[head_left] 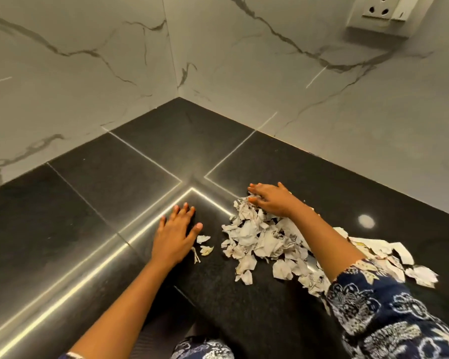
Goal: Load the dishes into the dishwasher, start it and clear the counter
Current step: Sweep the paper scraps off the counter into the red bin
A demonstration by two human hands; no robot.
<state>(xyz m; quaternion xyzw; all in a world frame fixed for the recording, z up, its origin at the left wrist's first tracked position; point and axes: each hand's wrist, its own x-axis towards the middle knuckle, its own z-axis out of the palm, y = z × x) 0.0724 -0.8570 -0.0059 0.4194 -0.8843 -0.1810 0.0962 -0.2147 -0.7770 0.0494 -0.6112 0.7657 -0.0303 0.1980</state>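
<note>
A heap of torn, crumpled white paper scraps [265,239] lies on the black stone counter [109,182], spreading toward the right under my forearm. My right hand [272,200] rests on the far end of the heap with fingers spread and slightly bent over the scraps. My left hand [174,234] lies flat on the counter with straight fingers, just left of the heap. Two small scraps [204,244] and a bit of string lie beside its thumb.
Marble-patterned walls [88,73] meet in a corner behind the counter. A white wall socket [381,14] sits at the top right. More paper pieces [423,274] lie by my patterned right sleeve. Bright light strips reflect across the counter.
</note>
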